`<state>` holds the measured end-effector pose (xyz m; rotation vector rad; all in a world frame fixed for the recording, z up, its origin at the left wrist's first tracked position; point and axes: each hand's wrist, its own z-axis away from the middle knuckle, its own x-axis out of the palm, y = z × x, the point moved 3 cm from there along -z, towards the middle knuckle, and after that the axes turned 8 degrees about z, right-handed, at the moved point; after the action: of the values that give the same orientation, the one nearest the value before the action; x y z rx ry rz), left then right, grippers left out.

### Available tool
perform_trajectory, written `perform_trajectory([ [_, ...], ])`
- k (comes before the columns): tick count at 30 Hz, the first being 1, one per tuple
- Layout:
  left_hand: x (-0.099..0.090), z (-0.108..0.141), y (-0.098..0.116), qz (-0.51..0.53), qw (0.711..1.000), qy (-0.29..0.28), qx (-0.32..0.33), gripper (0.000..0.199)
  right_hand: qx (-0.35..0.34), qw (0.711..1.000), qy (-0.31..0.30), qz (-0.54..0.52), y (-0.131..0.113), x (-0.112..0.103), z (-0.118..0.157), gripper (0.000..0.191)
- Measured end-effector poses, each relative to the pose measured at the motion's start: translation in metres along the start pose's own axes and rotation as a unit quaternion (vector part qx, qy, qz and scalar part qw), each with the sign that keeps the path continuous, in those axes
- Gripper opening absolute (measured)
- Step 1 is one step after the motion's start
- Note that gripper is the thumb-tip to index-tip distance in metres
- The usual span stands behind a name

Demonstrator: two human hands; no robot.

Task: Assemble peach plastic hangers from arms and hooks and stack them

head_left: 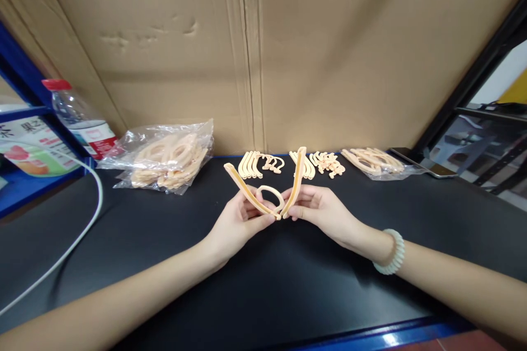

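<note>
Above the middle of the black table, my left hand is closed on a long curved beige strip with an orange-tan inner face. A thin beige curved piece arches between my hands, and its lower end meets the strip near my left fingertips. My right hand pinches a second curved strip, which rises upright and leans slightly right. The lower ends of the two strips are close together; whether they touch I cannot tell.
Behind my hands lie curved pieces and a small heap of parts. Plastic bags of beige parts lie at left and right. A bottle, white cable and phone are nearer the sides.
</note>
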<state>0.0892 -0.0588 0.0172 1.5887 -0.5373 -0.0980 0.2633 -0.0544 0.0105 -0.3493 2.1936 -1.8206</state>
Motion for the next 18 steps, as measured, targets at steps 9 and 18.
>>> perform_trajectory([
  [9,-0.0037,-0.0002,-0.0022,0.016,1.0,-0.013,0.004,0.035,-0.016,0.999,0.019,0.024,0.0016,-0.0013,0.001,0.027],
  [18,-0.0018,-0.0003,-0.0002,0.016,1.0,-0.013,-0.001,0.035,-0.028,0.999,0.012,0.022,0.0032,-0.0001,0.0006,0.025],
])
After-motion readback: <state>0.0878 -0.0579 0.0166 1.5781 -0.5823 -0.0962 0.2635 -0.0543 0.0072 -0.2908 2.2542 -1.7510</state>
